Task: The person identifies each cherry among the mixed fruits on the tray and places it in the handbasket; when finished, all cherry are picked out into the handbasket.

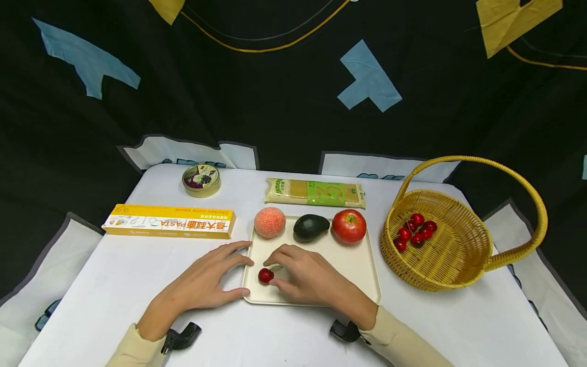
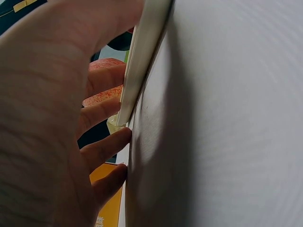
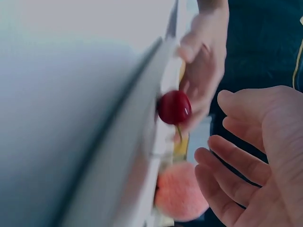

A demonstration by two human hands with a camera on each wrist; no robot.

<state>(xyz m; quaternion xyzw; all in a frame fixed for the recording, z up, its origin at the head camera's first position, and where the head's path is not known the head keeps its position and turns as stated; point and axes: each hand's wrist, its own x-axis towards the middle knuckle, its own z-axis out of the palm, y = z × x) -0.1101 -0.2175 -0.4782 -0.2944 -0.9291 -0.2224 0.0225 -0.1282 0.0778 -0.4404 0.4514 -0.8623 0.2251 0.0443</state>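
Note:
A cream tray [image 1: 353, 270] lies on the white table. My left hand [image 1: 202, 280] rests its fingertips and thumb against the tray's left edge, with the fingers spread. On the tray's left part sits a red cherry [image 1: 265, 276] with a thin stem. My right hand [image 1: 312, 272] hovers over the tray beside the cherry; in the right wrist view a gap shows between its loosely bent fingers [image 3: 232, 161] and the cherry [image 3: 174, 108]. Along the tray's far side are a pinkish peach [image 1: 269, 223], a dark avocado [image 1: 311, 227] and a red apple [image 1: 349, 226].
To the right stands a yellow wicker basket [image 1: 458, 255] with a tall handle, holding several cherries [image 1: 416, 232]. Behind the tray lies a pasta packet [image 1: 315, 192]. A yellow pasta box [image 1: 169, 221] and a round tin [image 1: 201, 180] are at the left.

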